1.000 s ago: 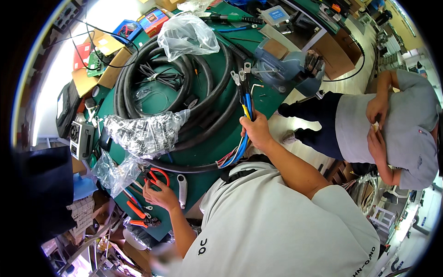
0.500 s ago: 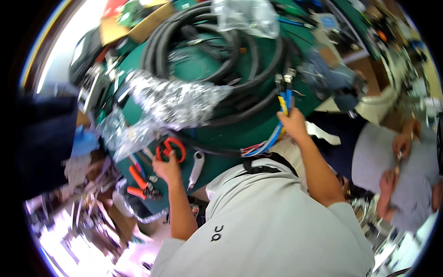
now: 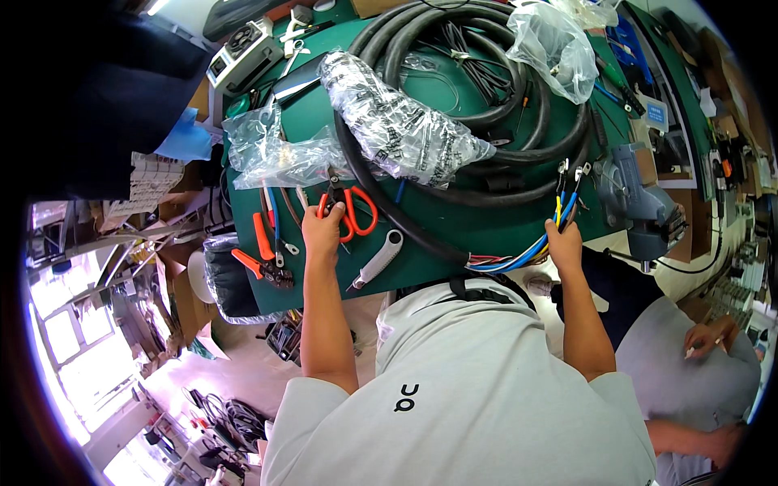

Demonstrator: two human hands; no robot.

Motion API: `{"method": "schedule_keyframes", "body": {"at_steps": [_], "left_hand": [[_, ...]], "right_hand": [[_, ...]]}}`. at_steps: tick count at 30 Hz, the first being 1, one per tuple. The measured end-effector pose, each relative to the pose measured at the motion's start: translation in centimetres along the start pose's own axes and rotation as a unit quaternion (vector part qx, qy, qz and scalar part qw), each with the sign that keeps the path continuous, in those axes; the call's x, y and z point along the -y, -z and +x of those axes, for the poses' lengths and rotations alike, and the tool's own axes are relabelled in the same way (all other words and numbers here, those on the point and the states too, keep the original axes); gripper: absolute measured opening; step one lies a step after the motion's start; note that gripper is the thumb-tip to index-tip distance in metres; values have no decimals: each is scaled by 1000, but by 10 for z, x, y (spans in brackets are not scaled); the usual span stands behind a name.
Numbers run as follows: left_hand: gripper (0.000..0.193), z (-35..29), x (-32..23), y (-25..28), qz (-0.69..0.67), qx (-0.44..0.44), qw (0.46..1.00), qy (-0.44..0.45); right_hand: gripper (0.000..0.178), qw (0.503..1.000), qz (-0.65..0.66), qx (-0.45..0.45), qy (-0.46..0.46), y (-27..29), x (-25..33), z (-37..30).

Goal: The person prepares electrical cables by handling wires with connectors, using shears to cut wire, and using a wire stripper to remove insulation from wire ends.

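My left hand is closed on one loop of red-handled scissors, which lie on the green table with their blades pointing away from me. My right hand grips a bundle of blue, yellow and brown wires near their metal lug ends. These wires come out of the cut sheath of a thick black cable, whose coils fill the far part of the table. Beside the scissors lies a grey-handled utility knife. Left of my left hand is an orange-handled crimping tool.
Crumpled clear plastic wrap lies over the cable, with a plastic bag at the far right. A grey-blue machine stands at the table's right edge. Another person in grey sits close on my right.
The whole view has shifted, so the table and hands sit elsewhere in the picture, now sharper. Both hands keep their holds on the scissors and the wires. The other person's hands have moved.
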State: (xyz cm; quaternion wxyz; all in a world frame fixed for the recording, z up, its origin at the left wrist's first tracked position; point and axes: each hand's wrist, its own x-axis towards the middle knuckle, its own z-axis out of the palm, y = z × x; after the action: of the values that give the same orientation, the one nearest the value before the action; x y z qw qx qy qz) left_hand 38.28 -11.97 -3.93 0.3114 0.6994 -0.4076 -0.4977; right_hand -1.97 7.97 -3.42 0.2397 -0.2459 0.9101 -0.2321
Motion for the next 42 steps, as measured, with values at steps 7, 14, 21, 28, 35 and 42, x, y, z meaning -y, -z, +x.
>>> {"method": "schedule_keyframes", "body": {"at_steps": [7, 14, 21, 28, 35, 42], "left_hand": [[11, -34, -28, 32, -106, 27, 994, -22], [17, 14, -94, 38, -168, 33, 982, -84], [37, 142, -43, 26, 5, -25, 991, -130], [47, 5, -90, -41, 153, -58, 954, -252], [38, -26, -114, -103, -184, 175, 967, 15], [39, -17, -97, -103, -300, 242, 923, -13]], "right_hand": [[46, 1000, 15, 7, 1, -3, -9, 4], [52, 1000, -5, 10, -15, 2, 0, -2], [30, 998, 45, -45, -5, -11, -7, -1], [26, 964, 247, -78, -64, -2, 4, -37], [32, 969, 227, -76, -57, -9, -1, -41], [43, 981, 166, -52, -89, -13, -13, -28]]}}
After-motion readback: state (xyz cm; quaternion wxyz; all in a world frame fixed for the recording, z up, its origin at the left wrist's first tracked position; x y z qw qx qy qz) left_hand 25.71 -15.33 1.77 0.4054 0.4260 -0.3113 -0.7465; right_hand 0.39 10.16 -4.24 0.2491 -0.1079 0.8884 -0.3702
